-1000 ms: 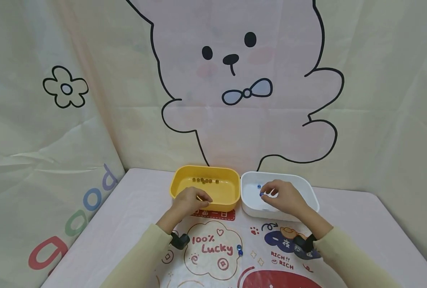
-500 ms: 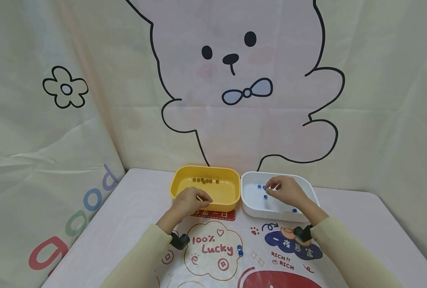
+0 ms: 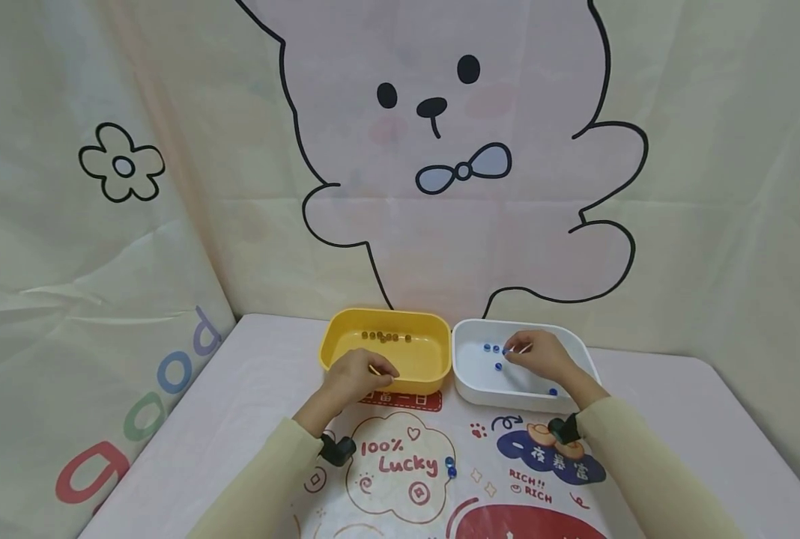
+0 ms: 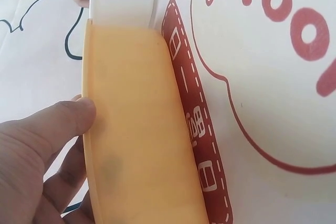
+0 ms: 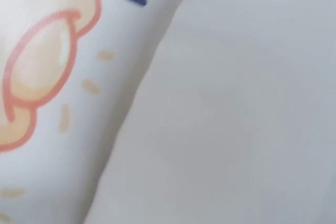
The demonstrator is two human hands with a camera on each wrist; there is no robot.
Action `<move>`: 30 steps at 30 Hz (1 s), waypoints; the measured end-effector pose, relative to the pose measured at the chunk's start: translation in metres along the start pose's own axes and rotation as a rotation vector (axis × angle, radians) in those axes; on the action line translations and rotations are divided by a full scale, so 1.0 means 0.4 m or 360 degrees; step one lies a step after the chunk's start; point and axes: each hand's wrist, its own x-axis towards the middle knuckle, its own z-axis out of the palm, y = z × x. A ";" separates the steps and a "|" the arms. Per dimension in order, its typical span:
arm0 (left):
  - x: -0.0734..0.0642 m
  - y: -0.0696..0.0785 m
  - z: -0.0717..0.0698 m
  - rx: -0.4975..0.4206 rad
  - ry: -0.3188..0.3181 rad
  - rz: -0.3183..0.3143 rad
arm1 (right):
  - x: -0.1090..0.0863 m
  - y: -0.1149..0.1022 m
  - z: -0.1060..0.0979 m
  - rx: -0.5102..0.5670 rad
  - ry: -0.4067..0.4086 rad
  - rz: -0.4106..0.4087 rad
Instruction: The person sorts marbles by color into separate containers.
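My left hand (image 3: pixel 354 374) grips the near rim of a yellow tray (image 3: pixel 419 367). In the left wrist view its thumb (image 4: pixel 81 116) presses the outside of the rim. A short row of small amber-looking beads (image 3: pixel 388 337) lies inside the tray. Over the white tray (image 3: pixel 470 389) on the right, my right hand (image 3: pixel 541 355) pinches a small blue bead (image 3: pixel 505 351) at its fingertips, low near the tray floor. Left of it lie two blue beads (image 3: pixel 491 348) side by side. Single beads lie closer to me (image 3: pixel 498 367) and by the near right wall (image 3: pixel 553 391).
Two more blue beads (image 3: pixel 450 467) lie on the printed mat (image 3: pixel 400 490) in front of the trays. The trays stand side by side at the table's back, before a hanging cloth (image 3: pixel 541 187). The right wrist view shows only the white tray's wall (image 5: pixel 226 108) and the mat.
My right hand has shifted slightly right and back within the white tray. One more blue bead now lies in the back row there. The left hand stays on the yellow tray.
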 end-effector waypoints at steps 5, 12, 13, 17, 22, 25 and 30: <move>0.004 0.003 0.001 -0.0008 0.0002 -0.0005 | 0.011 0.033 0.005 -0.0018 -0.0046 0.0035; 0.000 0.010 -0.004 -0.0014 0.0005 -0.0010 | 0.013 0.053 0.008 -0.0036 -0.0143 0.0137; -0.001 0.011 -0.005 -0.0016 0.0004 -0.0009 | 0.012 0.054 0.009 -0.0045 -0.0155 0.0142; -0.001 0.012 -0.005 -0.0027 -0.0004 -0.0016 | 0.015 0.063 0.017 -0.0043 -0.0182 0.0145; -0.006 0.012 -0.006 -0.0035 -0.0010 -0.0029 | 0.016 0.067 0.026 -0.0021 -0.0208 0.0159; -0.008 0.012 -0.006 -0.0038 -0.0015 -0.0037 | 0.015 0.068 0.030 -0.0019 -0.0224 0.0170; -0.006 0.009 -0.004 -0.0034 -0.0018 -0.0035 | 0.014 0.065 0.032 -0.0047 -0.0219 0.0183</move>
